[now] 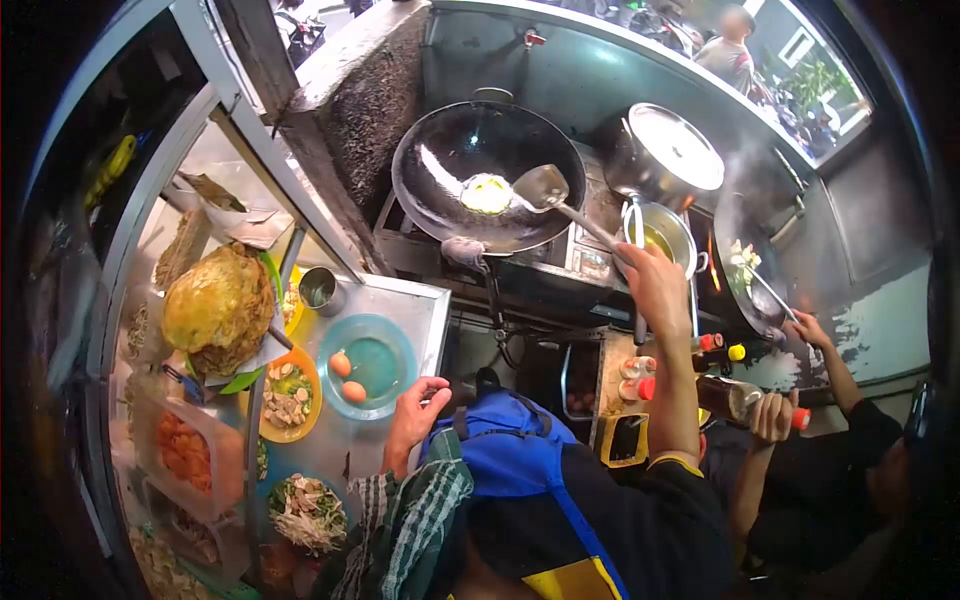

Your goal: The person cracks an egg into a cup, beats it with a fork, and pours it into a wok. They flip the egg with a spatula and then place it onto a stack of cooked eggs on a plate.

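Observation:
My right hand (657, 285) grips the handle of a wok spatula (543, 188), whose metal blade rests inside a large black wok (430, 180). Beside the blade an egg (486, 194) is frying, its white spread around a yellow middle. Over by the counter edge, my left hand (415, 418) hangs loosely with fingers partly bent and nothing visible in it. Closest to it is a blue plate (398, 350) carrying two brown eggs (347, 377). A checked cloth (425, 510) lies over my left forearm.
To the right, a co-worker's hand (812, 330) works a utensil in a second wok (735, 290); the other hand (772, 418) holds a bottle (728, 395). A lidded pot (650, 165) stands behind. Left are an orange bowl (312, 420) and glass case frame (262, 160).

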A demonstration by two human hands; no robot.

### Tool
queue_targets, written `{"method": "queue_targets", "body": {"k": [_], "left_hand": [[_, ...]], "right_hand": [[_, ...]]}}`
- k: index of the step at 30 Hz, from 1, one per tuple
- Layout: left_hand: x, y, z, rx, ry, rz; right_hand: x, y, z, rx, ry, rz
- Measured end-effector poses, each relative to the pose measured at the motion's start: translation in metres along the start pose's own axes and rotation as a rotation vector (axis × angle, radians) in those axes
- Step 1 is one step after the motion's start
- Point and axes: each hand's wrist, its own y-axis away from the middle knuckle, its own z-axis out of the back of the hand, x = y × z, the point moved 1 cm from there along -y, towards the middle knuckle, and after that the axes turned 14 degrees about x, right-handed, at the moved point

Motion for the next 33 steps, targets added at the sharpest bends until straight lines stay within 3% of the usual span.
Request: {"method": "queue_targets", "body": {"k": [7, 9, 10, 13, 14, 16, 22, 23, 25, 26, 27, 30, 33], "left_hand": [[0.002, 0.014, 0.007, -0.047, 0.007, 0.04], [0.005, 0.016, 0.008, -0.064, 0.016, 0.042], [0.009, 0.016, 0.007, -0.072, 0.027, 0.023], [0.017, 0.015, 0.004, -0.08, 0.063, -0.035], [0.017, 0.015, 0.003, -0.066, 0.049, -0.033], [0.01, 0.016, 0.005, -0.06, 0.039, -0.015], [0.008, 0.021, 0.007, -0.124, 0.023, -0.015], [0.006, 0.023, 0.007, -0.117, 0.024, 0.004], [0.032, 0.021, 0.004, -0.121, 0.102, -0.088], [0.026, 0.023, 0.004, -0.109, 0.119, 0.021], [0.036, 0.022, 0.004, -0.118, 0.078, 0.002], [0.023, 0.023, -0.001, -0.131, 0.069, 0.038], [0.018, 0.017, -0.003, -0.082, 0.086, 0.071]], "right_hand": [[0.029, -0.061, -0.03, 0.114, 0.092, -0.005], [0.027, -0.077, -0.048, 0.085, -0.169, 0.078], [0.03, -0.087, -0.051, 0.241, -0.278, -0.013], [0.018, -0.118, -0.101, 0.31, -0.603, 0.09], [0.022, -0.126, -0.103, 0.466, -0.694, 0.042], [0.016, -0.143, -0.13, 0.441, -0.793, 0.162], [0.023, -0.16, -0.087, 0.674, -0.737, 0.219], [0.023, -0.158, -0.066, 0.694, -0.595, 0.246], [0.018, -0.146, -0.037, 0.613, -0.43, 0.286], [0.01, -0.135, -0.025, 0.533, -0.393, 0.292], [0.004, -0.12, -0.015, 0.453, -0.354, 0.302], [0.002, -0.068, 0.036, 0.314, -0.266, 0.097], [-0.02, -0.02, 0.059, 0.087, -0.178, 0.042]]}}
